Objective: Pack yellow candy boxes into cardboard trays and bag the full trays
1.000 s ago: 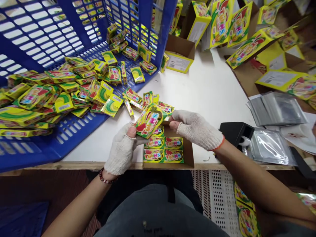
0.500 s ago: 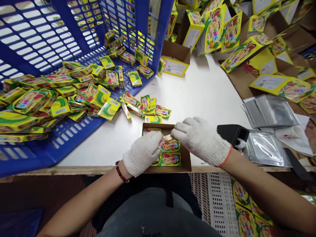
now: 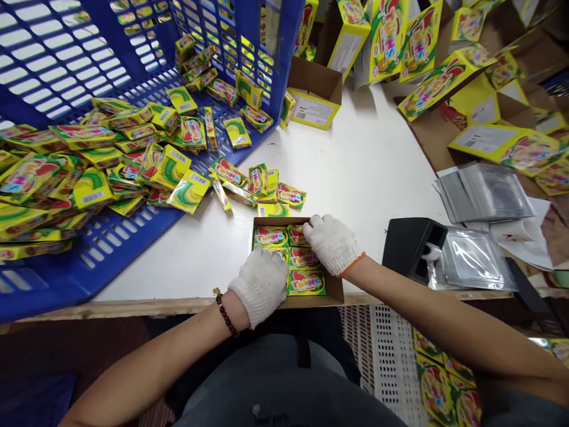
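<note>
On the table's front edge sits an open brown carton (image 3: 335, 291) with small yellow-green TWINS packs (image 3: 306, 283) laid flat in it in two columns. My left hand (image 3: 262, 283), in a white knit glove, lies over the left column, fingers slightly apart on the packs. My right hand (image 3: 331, 244), gloved too, reaches over the carton's right wall with its fingers bent together at the upper right pack (image 3: 297, 235). Its fingertips are hidden, so what they hold, if anything, does not show. Loose packs (image 3: 291, 196) lie just behind the carton.
A tipped blue crate (image 3: 111, 261) full of packs stands at left. Open display boxes (image 3: 386, 41) crowd the back right. At right are a black tape dispenser (image 3: 411, 249) and clear plastic sleeves (image 3: 478, 258). Another open carton (image 3: 313, 110) stands behind.
Both hands have parted from the small pack they held together over the carton. My left hand moved down and left onto the packs; my right hand moved left, its fingers lower at the carton's upper right.
</note>
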The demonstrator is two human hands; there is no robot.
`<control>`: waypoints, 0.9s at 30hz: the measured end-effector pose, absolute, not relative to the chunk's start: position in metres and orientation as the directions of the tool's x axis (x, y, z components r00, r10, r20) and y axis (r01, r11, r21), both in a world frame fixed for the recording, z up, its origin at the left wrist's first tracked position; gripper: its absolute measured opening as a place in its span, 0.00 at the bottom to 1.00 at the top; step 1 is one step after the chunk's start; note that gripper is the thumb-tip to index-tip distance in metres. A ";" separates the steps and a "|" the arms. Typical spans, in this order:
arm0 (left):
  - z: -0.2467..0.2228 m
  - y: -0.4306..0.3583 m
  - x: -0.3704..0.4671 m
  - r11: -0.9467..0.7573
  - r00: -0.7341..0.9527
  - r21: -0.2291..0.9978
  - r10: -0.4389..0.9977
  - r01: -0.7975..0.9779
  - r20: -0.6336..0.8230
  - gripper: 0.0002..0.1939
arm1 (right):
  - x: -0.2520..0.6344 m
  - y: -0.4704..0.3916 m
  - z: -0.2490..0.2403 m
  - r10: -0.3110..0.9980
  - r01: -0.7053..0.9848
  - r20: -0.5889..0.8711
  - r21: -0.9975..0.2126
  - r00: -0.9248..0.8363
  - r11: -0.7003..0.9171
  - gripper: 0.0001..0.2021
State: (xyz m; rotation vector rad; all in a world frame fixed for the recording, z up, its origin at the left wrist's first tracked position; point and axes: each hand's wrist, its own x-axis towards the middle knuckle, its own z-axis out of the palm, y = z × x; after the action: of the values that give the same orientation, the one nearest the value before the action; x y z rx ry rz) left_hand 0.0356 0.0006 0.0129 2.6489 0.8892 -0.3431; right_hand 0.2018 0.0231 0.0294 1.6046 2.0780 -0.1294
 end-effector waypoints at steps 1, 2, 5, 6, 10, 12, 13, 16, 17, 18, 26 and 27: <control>0.014 0.003 0.039 -0.742 0.773 0.240 0.549 0.626 -0.318 0.10 | 0.202 0.020 0.029 0.885 0.927 -0.434 0.234 -0.170 0.293 0.19; 0.015 0.005 0.042 -0.736 0.773 0.249 0.562 0.630 -0.294 0.10 | 0.203 0.018 0.030 0.886 0.927 -0.435 0.241 -0.162 0.288 0.19; 0.015 0.015 0.053 -0.769 0.808 0.249 0.565 0.589 -0.167 0.15 | 0.210 0.018 0.036 0.871 0.927 -0.460 0.222 -0.172 0.301 0.17; 0.013 0.018 0.057 -0.791 0.826 0.242 0.549 0.562 -0.126 0.17 | 0.215 0.020 0.038 0.874 0.930 -0.448 0.203 -0.189 0.305 0.16; 0.004 0.031 0.070 -0.870 0.889 0.203 0.458 0.449 -0.007 0.20 | 0.242 0.027 0.040 0.958 0.978 -0.235 0.084 -0.166 0.190 0.15; 0.000 0.037 0.078 -0.900 0.912 0.173 0.410 0.399 0.029 0.20 | 0.256 0.029 0.034 0.974 0.996 -0.210 -0.042 -0.084 0.077 0.16; -0.002 0.039 0.084 -0.911 0.920 0.160 0.390 0.380 0.037 0.19 | 0.262 0.029 0.029 0.966 0.992 -0.251 -0.123 -0.067 0.037 0.16; -0.010 0.043 0.100 -0.917 0.924 0.126 0.381 0.379 -0.004 0.18 | 0.271 0.029 0.015 0.922 0.947 -0.377 -0.320 -0.093 -0.035 0.17; -0.013 0.043 0.104 -0.915 0.921 0.113 0.388 0.388 -0.021 0.17 | 0.272 0.028 0.012 0.920 0.934 -0.380 -0.353 -0.093 -0.051 0.18; -0.015 0.043 0.106 -0.913 0.918 0.098 0.396 0.397 -0.034 0.17 | 0.272 0.027 0.009 0.927 0.926 -0.366 -0.373 -0.082 -0.065 0.19; -0.019 0.038 0.093 -0.890 0.901 0.169 0.393 0.423 -0.184 0.27 | 0.277 0.029 0.007 0.932 0.902 -0.334 -0.432 -0.139 -0.020 0.18; -0.018 0.038 0.092 -0.888 0.902 0.192 0.382 0.419 -0.201 0.29 | 0.277 0.031 0.007 0.929 0.905 -0.341 -0.426 -0.145 -0.015 0.17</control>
State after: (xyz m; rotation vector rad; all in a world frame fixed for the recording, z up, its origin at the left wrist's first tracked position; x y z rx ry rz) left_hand 0.0918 0.0383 -0.0180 2.8362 0.6053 -0.2321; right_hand 0.2774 0.0306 0.0074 2.0810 2.2342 -0.9031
